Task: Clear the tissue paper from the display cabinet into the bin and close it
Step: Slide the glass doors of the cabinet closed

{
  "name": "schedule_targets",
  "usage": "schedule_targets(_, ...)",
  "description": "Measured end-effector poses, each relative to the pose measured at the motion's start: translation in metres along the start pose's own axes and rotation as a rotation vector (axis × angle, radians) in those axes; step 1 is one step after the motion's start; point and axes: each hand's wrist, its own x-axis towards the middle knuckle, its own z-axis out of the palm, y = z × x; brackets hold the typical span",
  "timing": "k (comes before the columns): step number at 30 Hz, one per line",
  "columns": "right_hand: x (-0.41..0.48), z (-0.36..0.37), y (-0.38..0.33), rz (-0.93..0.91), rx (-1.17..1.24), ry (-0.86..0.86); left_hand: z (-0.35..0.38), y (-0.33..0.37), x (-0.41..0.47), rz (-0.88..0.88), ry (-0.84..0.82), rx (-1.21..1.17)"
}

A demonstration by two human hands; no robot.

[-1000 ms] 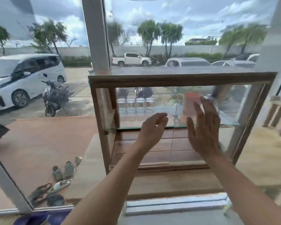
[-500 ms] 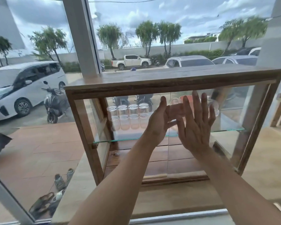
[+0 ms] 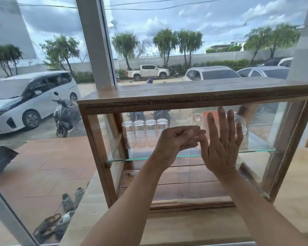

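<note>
The wooden display cabinet (image 3: 185,96) stands on a wooden counter in front of me, with sliding glass doors (image 3: 183,180) across its front. My left hand (image 3: 174,141) is curled at the vertical edge of a glass door near the middle, fingers hooked and thumb below. My right hand (image 3: 222,144) lies flat on the glass just to its right, fingers spread and pointing up. The two hands almost touch. No tissue paper and no bin show in this view.
On the glass shelf (image 3: 132,158) inside stand several upturned clear glasses (image 3: 144,132), an orange mug (image 3: 205,119) and a clear cup (image 3: 241,123). The counter (image 3: 194,226) runs below. A big window behind shows parked cars, scooters and shoes (image 3: 69,199).
My left hand has moved right towards my right hand and curled its fingers at the glass edge. My right hand stays flat on the glass. The cabinet fills more of the view.
</note>
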Motion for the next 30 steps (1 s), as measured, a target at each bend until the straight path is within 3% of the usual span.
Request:
schedule_targets(11, 0.000, -0.004, -0.002, 0.000, 0.026, 0.004, -0.104, 0.039, -0.075, 0.118, 0.449, 0.149)
schedule_targets(27, 0.004, -0.034, -0.005, -0.005, 0.104, -0.123, -0.098, 0.048, -0.090, 0.160, 0.640, 0.343)
schedule_targets(30, 0.001, -0.044, -0.016, -0.050, 0.188, -0.136, -0.093, 0.048, -0.104, 0.222, 0.774, 0.574)
